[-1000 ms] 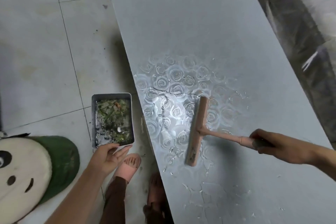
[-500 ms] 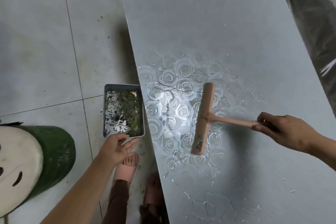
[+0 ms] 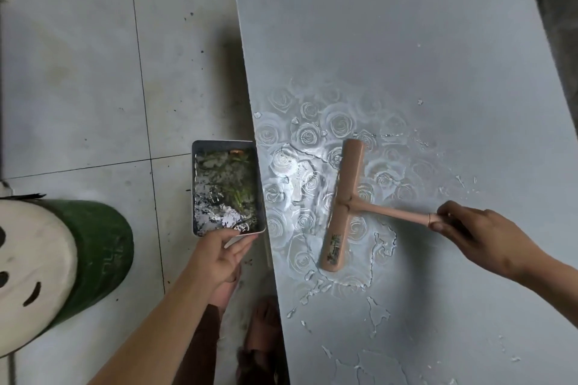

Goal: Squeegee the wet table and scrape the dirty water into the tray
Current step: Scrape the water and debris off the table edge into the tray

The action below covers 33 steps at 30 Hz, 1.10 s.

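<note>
On the wet middle of the grey table (image 3: 406, 40) lies the pink squeegee (image 3: 342, 206), its blade flat on the surface with the long axis running from near to far, the far end leaning a little to the right. Its handle sticks out from mid-blade to the right and slightly toward the person. A small label sits on the blade near its near end, but the writing is too small to read. Left of the blade, between it and the table's left edge, a sheet of water (image 3: 300, 184) shines over a rose pattern. The right hand (image 3: 478, 234) is closed round the handle's end, knuckles up, forearm coming in from the lower right. The tray (image 3: 193, 187) is held just beside the table's left edge, off the table and over the floor (image 3: 78, 72) — long axis also near to far, murky water and green scraps inside. I cannot tell whether it touches the edge. The left hand (image 3: 219, 255) pinches its near short rim, thumb on top and fingers underneath, arm reaching up from the bottom. The two hands are well apart. A green stool (image 3: 93, 253) with a pale face-printed top stands at the left; raised marks on its side are not legible.
</note>
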Available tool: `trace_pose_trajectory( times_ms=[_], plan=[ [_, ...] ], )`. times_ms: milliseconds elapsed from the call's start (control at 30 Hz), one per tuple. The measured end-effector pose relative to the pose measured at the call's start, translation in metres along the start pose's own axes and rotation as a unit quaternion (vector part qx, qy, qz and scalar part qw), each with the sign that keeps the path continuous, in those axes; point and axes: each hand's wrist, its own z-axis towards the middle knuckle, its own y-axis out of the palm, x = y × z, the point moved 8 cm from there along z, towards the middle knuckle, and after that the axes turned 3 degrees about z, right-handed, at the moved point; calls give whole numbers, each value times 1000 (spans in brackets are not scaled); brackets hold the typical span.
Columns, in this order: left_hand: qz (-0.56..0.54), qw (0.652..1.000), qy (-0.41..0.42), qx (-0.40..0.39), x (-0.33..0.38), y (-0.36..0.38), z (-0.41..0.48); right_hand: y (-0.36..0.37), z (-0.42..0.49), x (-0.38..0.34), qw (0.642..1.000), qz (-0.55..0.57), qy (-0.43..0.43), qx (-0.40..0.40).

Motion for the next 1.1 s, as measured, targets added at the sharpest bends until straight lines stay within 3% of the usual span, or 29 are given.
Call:
trace_pose_trajectory(
  times_ms=[133, 367, 600, 733, 1100],
  plan=[
    [-9, 1000, -2, 6, -1, 4, -1, -22, 8, -2, 999, -26, -34, 21],
    [12, 1000, -10, -18, -3, 11, -6, -16, 22, 4, 1000, -9, 19, -13],
    [12, 1000, 1, -26, 1, 4, 2, -24, 35, -22, 998, -22, -52, 7],
    [6, 1000, -1, -25, -3, 2, 3, -26, 33, -14, 999, -22, -37, -19],
    [-8, 1000, -9, -19, -4, 2, -1, -35, 57, -47, 993, -60, -96, -36]
  ],
)
